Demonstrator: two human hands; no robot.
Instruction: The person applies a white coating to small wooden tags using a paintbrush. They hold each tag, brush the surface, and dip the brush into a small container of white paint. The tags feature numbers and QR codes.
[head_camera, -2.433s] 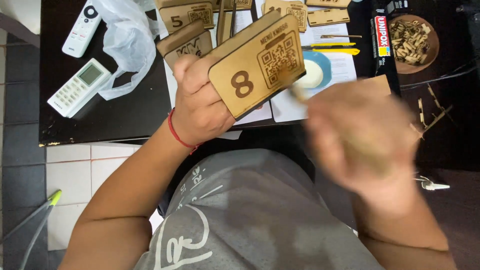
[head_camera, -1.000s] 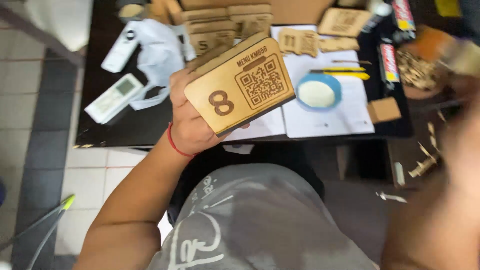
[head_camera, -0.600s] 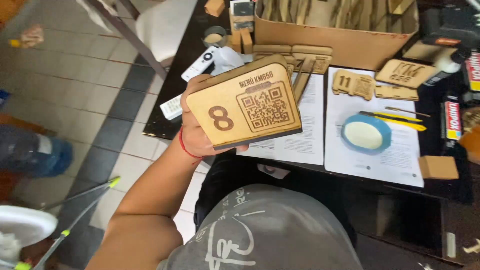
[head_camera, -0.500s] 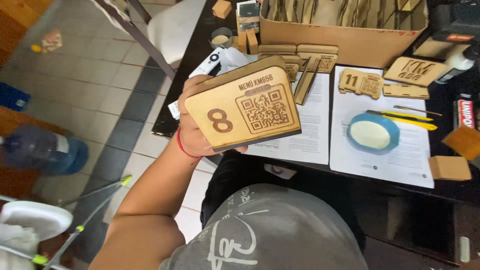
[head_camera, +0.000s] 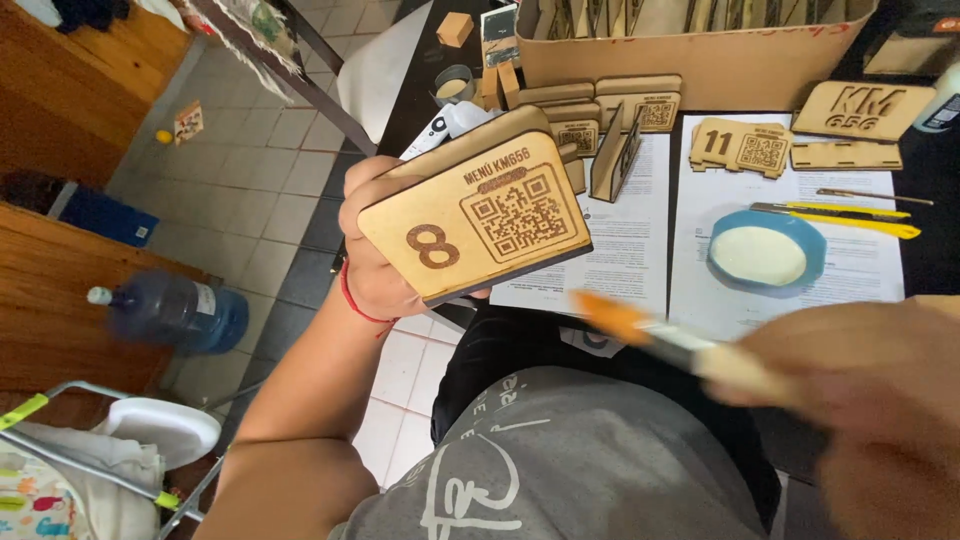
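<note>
Wooden sign (head_camera: 478, 215) is being held up over the lap, tilted, engraved face toward the camera, just off the near edge of the black table (head_camera: 412, 95). Left hand (head_camera: 378, 250) is gripping the sign's left end, fingers wrapping behind it and thumb at the lower edge; red cord around that wrist. Right hand (head_camera: 860, 385) is blurring low and right of the sign, fingers closing on a brush (head_camera: 660, 340); the orange bristle tip is pointing toward the sign's lower right corner, not touching it. Right of the sign, a blue bowl (head_camera: 767, 250) of white paste is sitting on paper sheets (head_camera: 640, 230), with a yellow knife (head_camera: 850, 215) just beyond it. Behind the sign, more wooden signs (head_camera: 600, 105) are lying and standing in front of a cardboard box (head_camera: 700, 60). Left of the sign, down on the tiled floor, a water jug (head_camera: 170, 312) is lying beside a wooden cabinet (head_camera: 50, 300).
</note>
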